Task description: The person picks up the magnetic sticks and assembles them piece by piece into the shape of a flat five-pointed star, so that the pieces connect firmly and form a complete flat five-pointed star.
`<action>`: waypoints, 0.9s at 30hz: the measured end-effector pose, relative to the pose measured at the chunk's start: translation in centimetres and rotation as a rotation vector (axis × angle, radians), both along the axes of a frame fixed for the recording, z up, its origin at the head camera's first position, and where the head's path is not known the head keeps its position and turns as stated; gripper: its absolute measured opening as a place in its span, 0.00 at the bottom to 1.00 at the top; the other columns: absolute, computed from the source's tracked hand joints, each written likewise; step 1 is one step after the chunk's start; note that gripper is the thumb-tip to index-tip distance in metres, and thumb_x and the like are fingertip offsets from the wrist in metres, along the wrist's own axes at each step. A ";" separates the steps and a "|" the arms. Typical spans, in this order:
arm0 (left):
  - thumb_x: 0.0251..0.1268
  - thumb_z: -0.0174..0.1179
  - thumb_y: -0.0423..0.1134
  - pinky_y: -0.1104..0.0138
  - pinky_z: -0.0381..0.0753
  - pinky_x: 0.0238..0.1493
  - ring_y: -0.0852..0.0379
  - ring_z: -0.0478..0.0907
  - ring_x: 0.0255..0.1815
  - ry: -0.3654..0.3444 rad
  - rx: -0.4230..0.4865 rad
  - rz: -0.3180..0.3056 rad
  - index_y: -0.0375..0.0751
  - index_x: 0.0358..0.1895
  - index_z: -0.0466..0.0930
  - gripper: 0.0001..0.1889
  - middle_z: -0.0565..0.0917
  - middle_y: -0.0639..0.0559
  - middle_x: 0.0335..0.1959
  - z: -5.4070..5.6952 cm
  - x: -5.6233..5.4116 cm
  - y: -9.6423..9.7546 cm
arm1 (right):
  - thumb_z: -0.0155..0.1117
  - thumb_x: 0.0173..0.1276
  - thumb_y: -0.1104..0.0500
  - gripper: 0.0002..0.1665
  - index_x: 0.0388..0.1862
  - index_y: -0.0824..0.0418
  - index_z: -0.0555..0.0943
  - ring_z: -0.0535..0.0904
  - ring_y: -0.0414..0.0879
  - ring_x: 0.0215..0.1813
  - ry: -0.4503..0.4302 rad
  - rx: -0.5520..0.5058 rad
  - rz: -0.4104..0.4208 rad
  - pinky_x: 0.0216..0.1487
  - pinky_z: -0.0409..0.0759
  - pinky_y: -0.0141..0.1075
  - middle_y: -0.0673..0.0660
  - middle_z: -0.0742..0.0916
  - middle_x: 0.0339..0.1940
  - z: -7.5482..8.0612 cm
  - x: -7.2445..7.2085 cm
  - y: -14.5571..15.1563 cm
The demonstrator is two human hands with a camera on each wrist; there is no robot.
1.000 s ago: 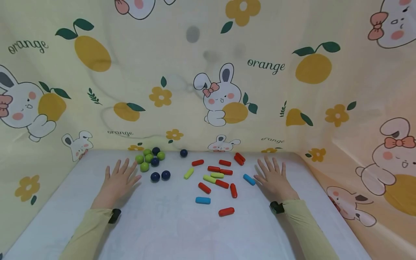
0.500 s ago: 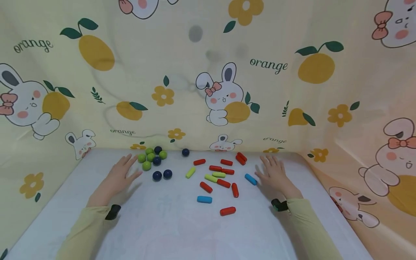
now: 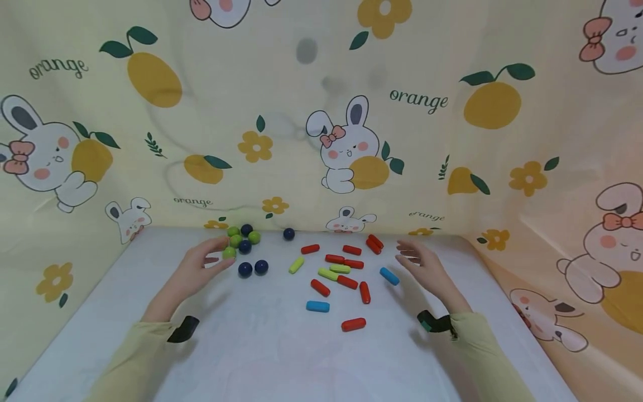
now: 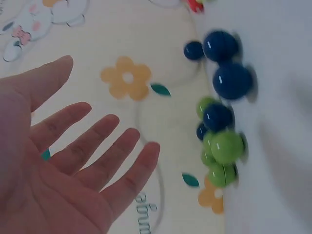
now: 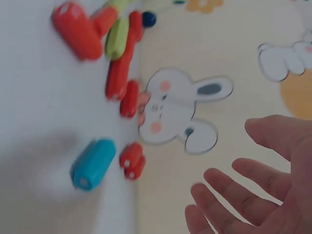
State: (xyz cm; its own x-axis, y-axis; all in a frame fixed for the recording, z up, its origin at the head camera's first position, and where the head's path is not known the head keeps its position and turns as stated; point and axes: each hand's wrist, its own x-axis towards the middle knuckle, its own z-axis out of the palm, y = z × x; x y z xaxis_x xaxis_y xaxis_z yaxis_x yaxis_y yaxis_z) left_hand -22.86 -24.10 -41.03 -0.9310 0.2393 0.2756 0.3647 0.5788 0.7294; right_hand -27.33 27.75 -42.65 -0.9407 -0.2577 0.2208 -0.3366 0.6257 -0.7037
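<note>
My left hand hovers above the table at the left, holding nothing, with fingers loosely bent and thumb apart. Its fingertips overlap a cluster of green balls and dark blue balls in the head view; the left wrist view shows the palm clear of them. Over the right side, my right hand is also raised with nothing in it, fingers slightly curved. Nearest to it lies a blue rod. Between the hands are scattered red rods, yellow-green rods and another blue rod.
All the balls and rods rest on a white tabletop. A single dark blue ball sits near the back edge. Cream cloth printed with rabbits and oranges stands behind the table and along both sides.
Both hands have turned from spread, palm-down poses to palms facing inward, with the fingers bending a little. The balls and rods keep their places; the head view has shifted slightly.
</note>
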 end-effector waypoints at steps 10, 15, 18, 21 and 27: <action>0.65 0.62 0.44 0.61 0.77 0.52 0.42 0.74 0.57 -0.181 0.185 -0.155 0.42 0.62 0.72 0.24 0.76 0.43 0.58 -2.4 2.5 4.1 | 0.57 0.72 0.51 0.24 0.63 0.58 0.71 0.78 0.59 0.55 -0.190 -0.124 0.090 0.56 0.75 0.52 0.63 0.81 0.54 0.0 2.8 -1.6; 0.64 0.63 0.40 0.60 0.76 0.54 0.43 0.74 0.57 -0.309 0.194 -0.277 0.39 0.63 0.71 0.25 0.75 0.39 0.59 -4.0 3.3 6.8 | 0.57 0.72 0.53 0.27 0.65 0.65 0.69 0.76 0.62 0.56 -0.313 -0.149 0.192 0.55 0.76 0.51 0.65 0.80 0.55 -1.1 4.1 -2.5; 0.64 0.63 0.39 0.59 0.76 0.54 0.45 0.75 0.56 -0.375 0.183 -0.323 0.38 0.63 0.71 0.25 0.76 0.41 0.57 -4.7 3.6 8.5 | 0.58 0.72 0.55 0.26 0.64 0.66 0.70 0.77 0.59 0.54 -0.343 -0.132 0.224 0.52 0.78 0.48 0.63 0.81 0.53 -1.9 4.8 -3.1; 0.63 0.64 0.40 0.59 0.77 0.53 0.47 0.75 0.55 -0.444 0.178 -0.358 0.38 0.63 0.72 0.25 0.77 0.44 0.56 -5.2 3.8 10.0 | 0.60 0.71 0.55 0.26 0.63 0.65 0.71 0.78 0.56 0.52 -0.374 -0.114 0.241 0.51 0.79 0.45 0.60 0.83 0.51 -2.6 5.4 -3.7; 0.61 0.66 0.42 0.61 0.78 0.51 0.52 0.76 0.52 -0.518 0.156 -0.394 0.44 0.60 0.75 0.23 0.79 0.51 0.52 -6.0 3.9 13.1 | 0.64 0.67 0.55 0.26 0.61 0.63 0.73 0.77 0.52 0.53 -0.389 -0.079 0.287 0.50 0.78 0.37 0.57 0.83 0.51 -3.6 6.0 -4.6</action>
